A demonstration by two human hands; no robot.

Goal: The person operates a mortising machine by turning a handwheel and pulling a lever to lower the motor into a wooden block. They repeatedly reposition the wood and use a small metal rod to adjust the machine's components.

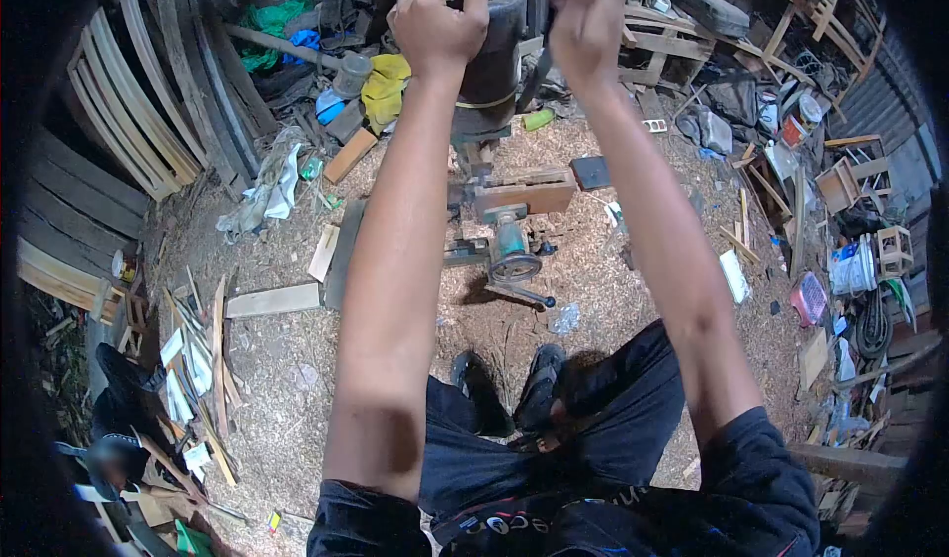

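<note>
My left hand (438, 25) is closed at the top of the view, just left of a dark cylindrical motor (491, 58); what its fingers grip is hidden. To the right of the motor is my right hand (590, 23), raised, curled and blurred, and what it holds cannot be made out. A blue spot shows on its fingers. Below the motor stands a machine with a wooden block (524, 195), a green screw housing with a round handwheel (516, 265) and a lever ending in a dark knob (550, 302).
Wood shavings cover the floor (287, 359). Curved planks (129, 112) lean at the left, with a yellow cloth (386, 92) behind. Scrap wood, a pink basket (809, 298) and a white bucket (852, 265) lie right. Another person (124, 458) is at the lower left.
</note>
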